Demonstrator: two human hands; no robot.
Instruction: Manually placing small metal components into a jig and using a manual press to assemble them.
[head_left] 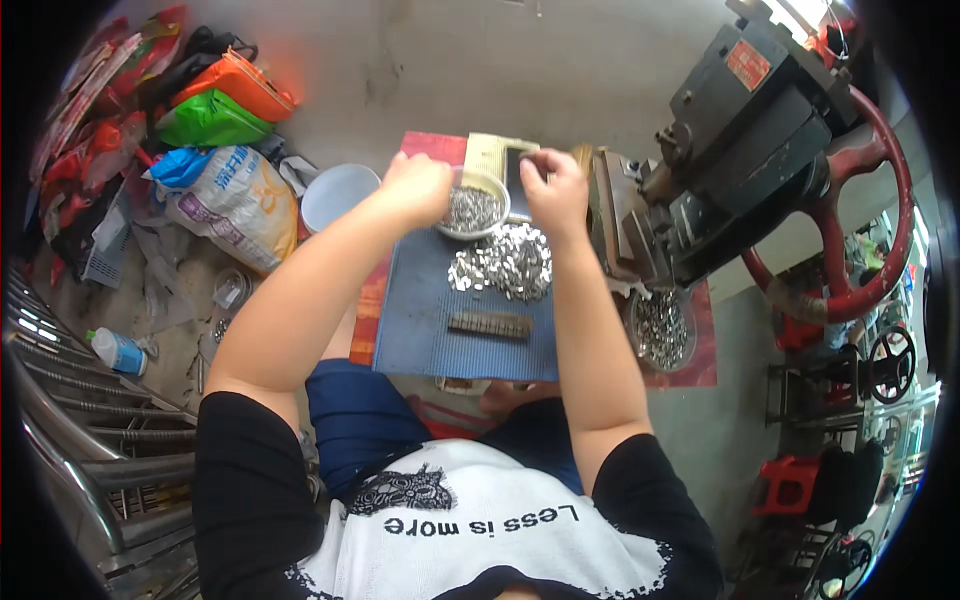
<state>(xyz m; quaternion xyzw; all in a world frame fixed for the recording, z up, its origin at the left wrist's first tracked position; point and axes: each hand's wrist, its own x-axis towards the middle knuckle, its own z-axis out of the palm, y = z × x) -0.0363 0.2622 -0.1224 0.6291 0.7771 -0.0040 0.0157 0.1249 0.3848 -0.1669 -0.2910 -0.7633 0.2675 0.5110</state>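
Observation:
My left hand (418, 187) is closed at the left rim of a round, pale bowl (488, 232) of small metal pieces; its fingertips are hidden, and I cannot tell what they hold. To the right of the bowl, my right hand (557, 192) has its thumb and fingers curled together, with anything between them too small to make out. A dark flat pad (516, 166) lies between the hands. In front of the bowl, a heap of short shiny metal pieces (505, 262) covers part of a ribbed blue mat (415, 320). Nearer me sits a grooved metal block (490, 324).
A dark press (740, 130) with a red handwheel (835, 225) stands at the right. Below it is a clear container of metal pieces (660, 330). To the left are a white basin (338, 195), a stuffed sack (235, 205) and metal chair frames (110, 470).

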